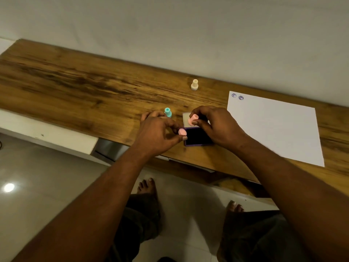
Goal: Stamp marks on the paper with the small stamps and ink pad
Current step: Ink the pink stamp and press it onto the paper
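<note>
We see our right grip (213, 125) pinching a small pink stamp (193, 120) over the open ink pad (198, 136), a dark square in a purple case. Our left grip (158, 135) pinches its round pink cap (182, 132) just left of the pad. Right of the pad, smooth white paper (273, 129) bears two round marks (237, 96); grained wooden table (75, 87) lies bare to the left.
</note>
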